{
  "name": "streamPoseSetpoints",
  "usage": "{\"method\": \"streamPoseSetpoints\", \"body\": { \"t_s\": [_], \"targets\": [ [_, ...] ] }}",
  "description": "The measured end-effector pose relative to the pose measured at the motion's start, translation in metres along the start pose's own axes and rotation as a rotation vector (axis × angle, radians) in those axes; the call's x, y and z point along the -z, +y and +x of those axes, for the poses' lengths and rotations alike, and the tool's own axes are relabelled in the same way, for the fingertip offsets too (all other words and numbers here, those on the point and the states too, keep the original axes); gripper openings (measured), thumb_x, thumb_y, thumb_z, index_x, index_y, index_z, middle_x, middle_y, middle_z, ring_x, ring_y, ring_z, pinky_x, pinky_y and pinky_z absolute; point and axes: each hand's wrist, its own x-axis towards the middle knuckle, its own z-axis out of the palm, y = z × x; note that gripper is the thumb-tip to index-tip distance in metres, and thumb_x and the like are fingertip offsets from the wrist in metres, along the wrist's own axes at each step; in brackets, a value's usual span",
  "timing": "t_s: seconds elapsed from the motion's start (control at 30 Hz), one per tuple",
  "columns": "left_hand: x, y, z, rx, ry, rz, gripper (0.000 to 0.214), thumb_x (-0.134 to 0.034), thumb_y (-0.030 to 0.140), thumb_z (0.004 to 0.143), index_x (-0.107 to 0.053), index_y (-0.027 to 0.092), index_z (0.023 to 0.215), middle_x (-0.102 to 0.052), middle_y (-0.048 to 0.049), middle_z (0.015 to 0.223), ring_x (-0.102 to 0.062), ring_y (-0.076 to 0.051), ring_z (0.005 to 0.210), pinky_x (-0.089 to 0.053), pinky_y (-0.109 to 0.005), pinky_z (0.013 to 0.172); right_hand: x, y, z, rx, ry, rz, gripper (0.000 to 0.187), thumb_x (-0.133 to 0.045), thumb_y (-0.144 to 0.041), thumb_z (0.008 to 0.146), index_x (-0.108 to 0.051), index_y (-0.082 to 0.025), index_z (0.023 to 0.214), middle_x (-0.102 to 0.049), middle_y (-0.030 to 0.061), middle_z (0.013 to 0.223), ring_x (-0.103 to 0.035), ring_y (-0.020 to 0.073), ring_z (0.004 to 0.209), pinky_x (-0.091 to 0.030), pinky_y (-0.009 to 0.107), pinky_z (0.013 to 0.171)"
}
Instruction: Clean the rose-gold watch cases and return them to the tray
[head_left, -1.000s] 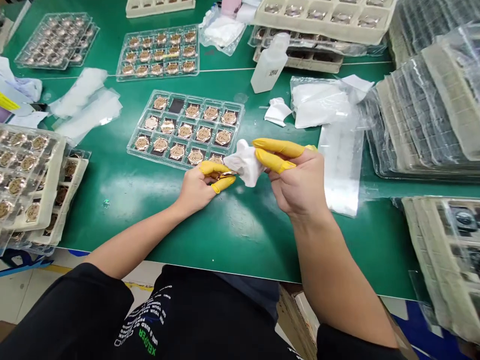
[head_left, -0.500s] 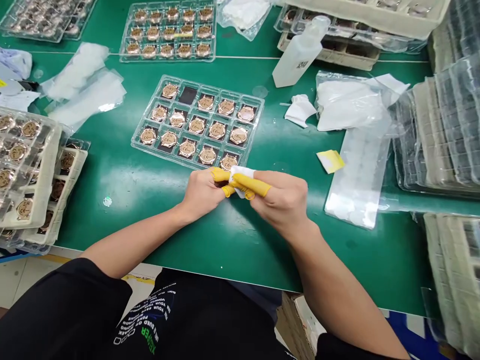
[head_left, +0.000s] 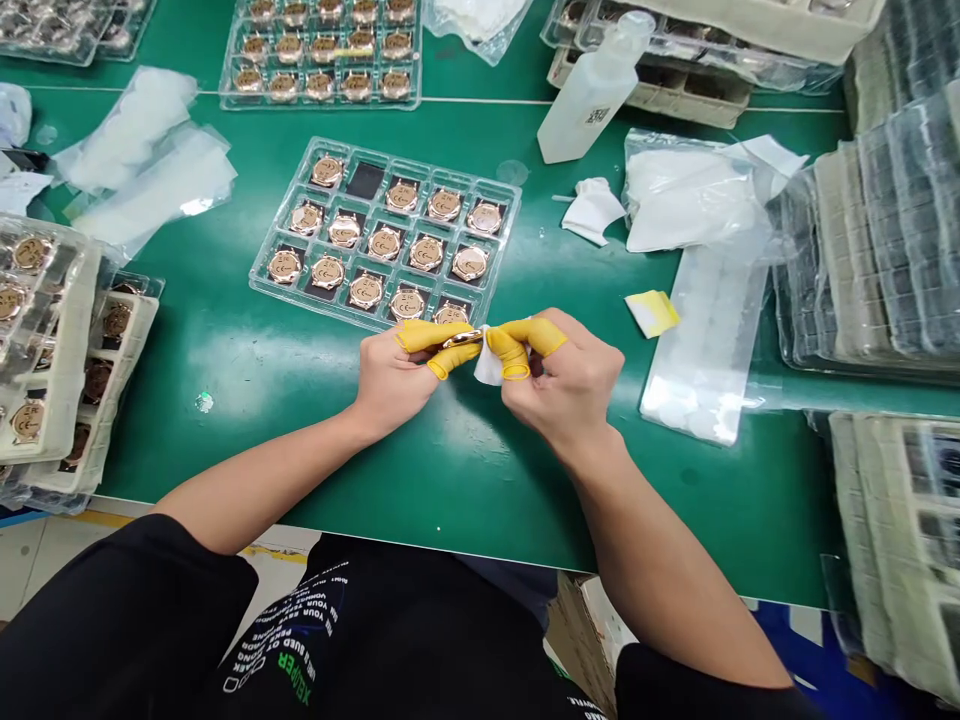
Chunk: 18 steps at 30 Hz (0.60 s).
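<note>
Watch cases (head_left: 385,242) in clear tray (head_left: 307,299)

**half-hidden and cropped**

yellow finger cots (head_left: 418,335) covered much of the watch case (head_left: 466,339) in the left hand (head_left: 394,378), leaving a thin edge in sight; its faces could not be made out. the right hand (head_left: 568,375) hid part of the white cloth (head_left: 488,368). the left fingers also blocked some of the clear tray's (head_left: 319,304) near edge. the square code (head_left: 597,116) on the bottle (head_left: 581,95) was too small to read. picture edges cropped the far tray (head_left: 322,104), left tray stack (head_left: 71,420) and right tray pile (head_left: 874,500).
</note>
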Motion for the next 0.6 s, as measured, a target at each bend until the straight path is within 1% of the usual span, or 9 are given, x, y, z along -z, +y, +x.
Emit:
{"method": "streamPoseSetpoints", "body": {
  "t_s": [0.07,0.13,0.2,0.23,0.27,0.3,0.37,0.43,0.6],
  "targets": [
    [0.001,-0.001,0.002,-0.030,-0.010,0.016,0.019,-0.087,0.025,0.080,-0.087,0.028,0.099,-0.085,-0.0024,0.099,-0.078,-0.018,0.092,-0.065,-0.031,0.085,-0.002,-0.004,0.001,-0.165,-0.039,0.117,0.021,-0.064,-0.033,0.092,-0.063,-0.023,0.073,-0.057,0.0012,0.064,-0.049,0.0131,0.054,-0.037,0.029,0.052],
    [0.002,-0.002,0.006,0.012,-0.039,-0.021,0.019,-0.088,0.028,0.080,-0.086,0.026,0.098,-0.084,-0.0027,0.100,-0.079,-0.019,0.093,-0.065,-0.032,0.089,-0.002,-0.007,0.003,-0.451,-0.183,0.432,0.028,-0.064,-0.042,0.091,-0.058,-0.023,0.071,-0.051,-0.0012,0.057,-0.043,0.0119,0.047,-0.034,0.028,0.046],
    [0.002,-0.003,0.010,0.112,-0.050,-0.109,0.022,-0.089,0.032,0.079,-0.083,0.023,0.099,-0.083,-0.0027,0.100,-0.079,-0.018,0.093,-0.066,-0.033,0.090,0.002,-0.006,0.007,-0.726,-0.325,0.762,0.032,-0.067,-0.050,0.087,-0.057,-0.024,0.071,-0.046,-0.0037,0.052,-0.037,0.0107,0.040,-0.027,0.027,0.038],
    [0.002,-0.003,0.012,0.161,-0.046,-0.152,0.026,-0.090,0.035,0.079,-0.080,0.023,0.099,-0.082,-0.0025,0.099,-0.079,-0.018,0.093,-0.066,-0.033,0.090,0.004,-0.005,0.009,-0.801,-0.320,0.845,0.034,-0.071,-0.052,0.084,-0.058,-0.024,0.072,-0.046,-0.0042,0.052,-0.036,0.0103,0.039,-0.025,0.027,0.036],
    [0.002,-0.004,0.015,0.199,-0.042,-0.184,0.030,-0.091,0.038,0.078,-0.078,0.022,0.100,-0.082,-0.0024,0.100,-0.079,-0.018,0.093,-0.066,-0.033,0.090,0.007,-0.003,0.011,-0.818,-0.260,0.849,0.034,-0.075,-0.053,0.081,-0.060,-0.023,0.073,-0.049,-0.0037,0.054,-0.039,0.0104,0.040,-0.027,0.026,0.037],
    [0.002,-0.004,0.016,0.222,-0.040,-0.203,0.034,-0.092,0.041,0.077,-0.076,0.022,0.101,-0.081,-0.0024,0.100,-0.079,-0.018,0.093,-0.066,-0.033,0.091,0.010,-0.001,0.013,-0.782,-0.158,0.783,0.034,-0.079,-0.053,0.079,-0.064,-0.023,0.076,-0.055,-0.0025,0.058,-0.044,0.0109,0.045,-0.032,0.026,0.039],
    [0.001,-0.005,0.018,0.227,-0.050,-0.225,0.039,-0.093,0.045,0.076,-0.074,0.022,0.102,-0.080,-0.0025,0.102,-0.078,-0.017,0.094,-0.066,-0.033,0.092,0.014,0.002,0.014,-0.612,0.062,0.568,0.029,-0.085,-0.050,0.077,-0.072,-0.025,0.079,-0.065,0.0001,0.069,-0.055,0.0130,0.057,-0.043,0.028,0.049],
    [0.000,-0.005,0.018,0.211,-0.075,-0.250,0.042,-0.093,0.049,0.075,-0.075,0.022,0.102,-0.080,-0.0027,0.101,-0.078,-0.016,0.092,-0.066,-0.032,0.090,0.015,0.002,0.013,-0.453,0.151,0.402,0.021,-0.085,-0.047,0.080,-0.078,-0.027,0.082,-0.071,0.0015,0.075,-0.061,0.0156,0.066,-0.049,0.031,0.059],
    [-0.001,-0.005,0.011,0.202,-0.143,-0.268,0.042,-0.092,0.053,0.074,-0.079,0.021,0.098,-0.081,-0.0046,0.100,-0.079,-0.019,0.092,-0.066,-0.033,0.087,0.004,-0.003,0.001,-0.285,-0.022,0.301,0.011,-0.076,-0.033,0.087,-0.086,-0.031,0.092,-0.078,0.0013,0.079,-0.071,0.0188,0.070,-0.055,0.033,0.063]
  ]
}}
